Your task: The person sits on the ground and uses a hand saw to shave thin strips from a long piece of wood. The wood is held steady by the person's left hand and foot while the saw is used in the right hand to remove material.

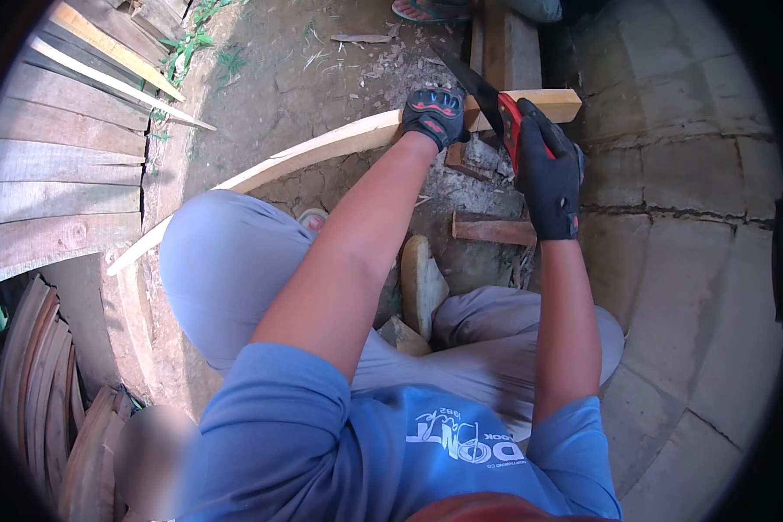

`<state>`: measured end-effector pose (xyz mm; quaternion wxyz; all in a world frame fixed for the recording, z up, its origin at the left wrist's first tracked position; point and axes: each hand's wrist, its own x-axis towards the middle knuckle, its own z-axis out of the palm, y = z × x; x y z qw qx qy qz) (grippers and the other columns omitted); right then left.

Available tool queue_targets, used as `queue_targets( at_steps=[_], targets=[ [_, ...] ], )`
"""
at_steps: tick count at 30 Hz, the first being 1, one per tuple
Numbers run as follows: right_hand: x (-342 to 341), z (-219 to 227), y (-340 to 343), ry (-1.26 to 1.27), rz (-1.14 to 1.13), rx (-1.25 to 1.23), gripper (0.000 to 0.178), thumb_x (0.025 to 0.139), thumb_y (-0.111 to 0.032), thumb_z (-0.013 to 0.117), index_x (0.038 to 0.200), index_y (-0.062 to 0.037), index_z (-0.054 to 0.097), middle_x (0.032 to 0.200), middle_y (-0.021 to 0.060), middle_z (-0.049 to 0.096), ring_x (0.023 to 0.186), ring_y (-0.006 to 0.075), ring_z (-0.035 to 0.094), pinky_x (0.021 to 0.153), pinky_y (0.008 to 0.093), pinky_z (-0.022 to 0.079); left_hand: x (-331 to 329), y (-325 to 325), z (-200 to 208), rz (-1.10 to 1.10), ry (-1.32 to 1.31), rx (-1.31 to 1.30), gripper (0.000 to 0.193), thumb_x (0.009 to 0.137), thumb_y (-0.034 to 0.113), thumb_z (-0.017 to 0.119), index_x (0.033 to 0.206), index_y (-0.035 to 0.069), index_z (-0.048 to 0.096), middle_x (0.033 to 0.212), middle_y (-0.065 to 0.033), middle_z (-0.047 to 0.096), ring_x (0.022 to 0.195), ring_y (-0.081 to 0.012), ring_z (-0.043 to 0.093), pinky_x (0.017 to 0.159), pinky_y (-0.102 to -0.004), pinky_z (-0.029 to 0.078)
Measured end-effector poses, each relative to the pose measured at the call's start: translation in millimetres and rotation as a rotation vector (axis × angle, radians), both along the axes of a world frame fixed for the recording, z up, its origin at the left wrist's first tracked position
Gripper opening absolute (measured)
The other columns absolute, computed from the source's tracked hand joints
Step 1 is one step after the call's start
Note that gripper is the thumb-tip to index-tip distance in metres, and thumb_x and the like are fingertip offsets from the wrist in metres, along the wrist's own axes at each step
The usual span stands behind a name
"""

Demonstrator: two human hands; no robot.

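Note:
A long, pale wooden plank [339, 137] runs from the lower left to the upper right in front of me, its right part resting over a small wood block [471, 161]. My left hand [437, 115], in a black glove, is closed over the plank and grips it. In my gloved right hand [552, 174] is the red and black handle of a hand saw [477, 85]. The dark blade slants across the plank just right of my left hand, pointing away to the upper left. Whether its teeth have cut into the wood cannot be made out.
Beyond the plank lies a thick timber beam [498, 52], near a sandaled foot [431, 10]. Sawdust, a short wood piece [494, 228] and a stone [416, 283] are on the ground. A block wall [670, 191] stands right; board fencing [61, 165] and stacked curved planks [39, 374] are left.

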<state>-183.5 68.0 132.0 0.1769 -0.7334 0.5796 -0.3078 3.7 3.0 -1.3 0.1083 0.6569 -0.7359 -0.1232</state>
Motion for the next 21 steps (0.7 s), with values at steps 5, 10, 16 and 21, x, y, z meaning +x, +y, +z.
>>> queue_targets(
  at_steps=[5,10,16,21],
  targets=[
    [36.5,-27.5,-44.2,-0.034,-0.114,0.064,0.044,0.104,-0.041,0.06,0.131,-0.0126,0.08,0.129,0.0168,0.078,0.124,0.0378,0.071,0.109,0.0443,0.053,-9.1,9.4,18.2,0.039,0.065,0.011,0.053,0.078,0.045,0.09,0.118,0.014,0.078,0.117,-0.0132,0.08,0.11,-0.0317,0.078,0.095,-0.0465,0.061],
    [43.7,-39.7,-70.5,-0.04,-0.091,0.07,0.046,0.106,-0.043,0.057,0.134,-0.0143,0.079,0.13,0.0172,0.078,0.125,0.0398,0.07,0.111,0.0456,0.052,-7.3,8.4,22.1,0.046,0.098,0.056,0.056,0.076,0.046,0.091,0.12,0.016,0.078,0.117,-0.014,0.08,0.109,-0.0335,0.078,0.096,-0.0472,0.061],
    [31.6,-64.7,-42.2,-0.311,0.0,0.005,0.041,0.109,-0.035,0.059,0.141,-0.0163,0.075,0.132,0.0197,0.077,0.126,0.0395,0.07,0.111,0.0463,0.052,1.2,0.4,11.3,0.002,0.043,0.03,0.072,0.074,0.056,0.091,0.128,0.011,0.075,0.13,-0.0194,0.075,0.121,-0.036,0.074,0.102,-0.0484,0.059],
    [23.7,-72.9,-16.3,-0.275,-0.041,0.015,0.041,0.111,-0.03,0.057,0.146,-0.0135,0.071,0.134,0.021,0.076,0.129,0.0371,0.07,0.11,0.0453,0.052,3.5,-8.7,-4.3,-0.104,0.066,0.211,0.087,0.074,0.069,0.086,0.134,0.008,0.073,0.137,-0.0234,0.073,0.125,-0.0389,0.072,0.109,-0.0492,0.056]
  ],
)
